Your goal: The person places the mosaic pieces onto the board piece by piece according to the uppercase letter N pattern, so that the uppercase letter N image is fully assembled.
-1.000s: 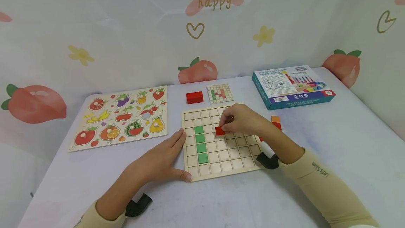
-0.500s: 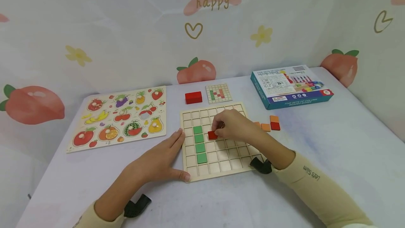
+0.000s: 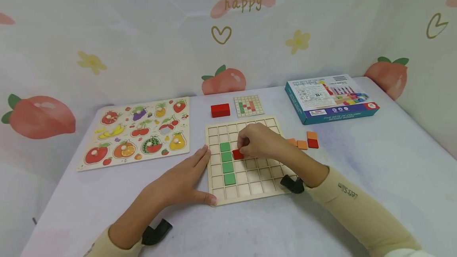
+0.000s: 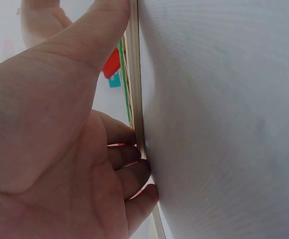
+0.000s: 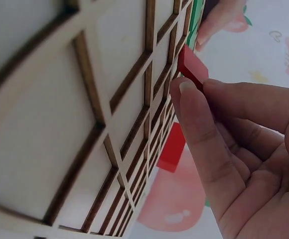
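A wooden grid board [image 3: 254, 187] lies on the table in front of me, with a column of green tiles [image 3: 227, 167] set in its left part. My right hand [image 3: 258, 141] pinches a red tile [image 3: 237, 154] between thumb and finger, just right of the second green tile from the top. In the right wrist view the red tile [image 5: 193, 65] is tilted against the grid, one edge at the board. My left hand [image 3: 180, 179] rests along the board's left edge, thumb at the near corner; the left wrist view shows its fingertips [image 4: 134, 174] against the board's side.
Behind the board sit a red block [image 3: 220, 110] and a small pattern card [image 3: 248, 106]. A fruit puzzle board [image 3: 133, 134] lies left, a boxed set [image 3: 330, 98] back right. Orange tiles [image 3: 302, 144] and a dark red tile [image 3: 312, 143] lie right of the board, partly behind the right forearm.
My right hand has moved left over the board with the red tile, closer to the green column. The tile is now slightly tilted. The left hand has stayed at the board's edge.
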`<state>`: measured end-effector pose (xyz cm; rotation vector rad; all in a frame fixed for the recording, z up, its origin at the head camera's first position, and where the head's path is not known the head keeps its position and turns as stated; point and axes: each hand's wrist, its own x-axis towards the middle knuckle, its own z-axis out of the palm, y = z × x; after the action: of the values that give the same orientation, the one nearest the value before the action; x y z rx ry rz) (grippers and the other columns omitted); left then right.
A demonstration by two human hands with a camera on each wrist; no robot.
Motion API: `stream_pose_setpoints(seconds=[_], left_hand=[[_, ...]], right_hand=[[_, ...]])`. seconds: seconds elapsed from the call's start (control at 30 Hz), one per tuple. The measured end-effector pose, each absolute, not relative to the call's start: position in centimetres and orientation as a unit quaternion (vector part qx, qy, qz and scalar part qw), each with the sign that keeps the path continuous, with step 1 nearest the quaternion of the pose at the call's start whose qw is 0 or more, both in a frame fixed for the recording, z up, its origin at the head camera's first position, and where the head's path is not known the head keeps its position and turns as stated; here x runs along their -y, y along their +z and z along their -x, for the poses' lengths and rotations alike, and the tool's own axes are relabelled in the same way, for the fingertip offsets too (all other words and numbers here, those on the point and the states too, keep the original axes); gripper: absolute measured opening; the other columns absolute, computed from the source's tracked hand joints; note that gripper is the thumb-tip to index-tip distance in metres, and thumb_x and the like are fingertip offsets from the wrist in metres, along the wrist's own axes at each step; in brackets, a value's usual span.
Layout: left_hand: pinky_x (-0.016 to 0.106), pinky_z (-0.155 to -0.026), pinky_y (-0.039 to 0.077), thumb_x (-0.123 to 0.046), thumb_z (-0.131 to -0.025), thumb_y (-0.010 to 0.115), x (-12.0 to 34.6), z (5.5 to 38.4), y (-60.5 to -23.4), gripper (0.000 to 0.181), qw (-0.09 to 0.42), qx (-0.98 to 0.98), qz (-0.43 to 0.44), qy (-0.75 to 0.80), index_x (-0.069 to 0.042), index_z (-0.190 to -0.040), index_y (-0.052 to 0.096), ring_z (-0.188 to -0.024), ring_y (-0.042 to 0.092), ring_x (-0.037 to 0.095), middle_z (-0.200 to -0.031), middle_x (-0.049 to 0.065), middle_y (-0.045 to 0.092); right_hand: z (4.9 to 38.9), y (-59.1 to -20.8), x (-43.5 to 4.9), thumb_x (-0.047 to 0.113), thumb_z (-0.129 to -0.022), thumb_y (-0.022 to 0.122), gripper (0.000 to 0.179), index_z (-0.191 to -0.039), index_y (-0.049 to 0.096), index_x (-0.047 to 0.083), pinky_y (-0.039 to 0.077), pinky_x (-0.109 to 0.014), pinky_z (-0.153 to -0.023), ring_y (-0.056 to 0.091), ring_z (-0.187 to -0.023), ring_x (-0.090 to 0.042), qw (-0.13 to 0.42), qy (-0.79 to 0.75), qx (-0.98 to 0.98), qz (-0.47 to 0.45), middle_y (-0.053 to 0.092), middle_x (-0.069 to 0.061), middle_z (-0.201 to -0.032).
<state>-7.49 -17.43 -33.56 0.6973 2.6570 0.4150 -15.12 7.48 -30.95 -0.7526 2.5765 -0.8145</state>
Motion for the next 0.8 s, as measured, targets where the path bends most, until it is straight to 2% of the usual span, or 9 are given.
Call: stream_pose_setpoints(seconds=[0.37, 0.6, 0.8], left_hand=[[0.047, -0.115, 0.03, -0.074, -0.07, 0.073, 17.41, 7.55, -33.68, 0.128, 0.183, -0.942, -0.243, 0.145, -0.005, -0.161, 0.015, -0.151, 0.017, 0.031, -0.167, 0.011, 0.008], [0.047, -0.115, 0.03, -0.074, -0.071, 0.073, 17.38, 7.42, -33.54, 0.127, 0.175, -0.942, -0.25, 0.142, -0.004, -0.16, 0.016, -0.15, 0.019, 0.032, -0.167, 0.012, 0.009], [0.049, -0.114, 0.031, -0.075, -0.072, 0.072, 17.43, 7.4, -33.52, 0.126, 0.171, -0.94, -0.257, 0.144, -0.002, -0.16, 0.016, -0.149, 0.021, 0.034, -0.167, 0.014, 0.011]], right_hand=[[15.38, -30.81, -7.0, 0.002, -0.087, 0.072, 0.014, -0.078, 0.073, 0.013, 0.049, -0.029, -0.069, 0.056, -0.077, -0.015, 0.175, -0.25, -0.912, 0.275, 0.064, 0.006, -0.074], [15.44, -30.84, -6.94, 0.005, -0.088, 0.073, 0.01, -0.088, 0.078, 0.013, 0.049, -0.031, -0.074, 0.057, -0.082, -0.016, 0.191, -0.213, -0.919, 0.272, 0.067, 0.006, -0.083], [15.26, -31.07, -6.95, 0.005, -0.09, 0.071, 0.012, -0.096, 0.079, 0.013, 0.046, -0.03, -0.071, 0.054, -0.083, -0.017, 0.197, -0.197, -0.917, 0.284, 0.064, 0.003, -0.083]])
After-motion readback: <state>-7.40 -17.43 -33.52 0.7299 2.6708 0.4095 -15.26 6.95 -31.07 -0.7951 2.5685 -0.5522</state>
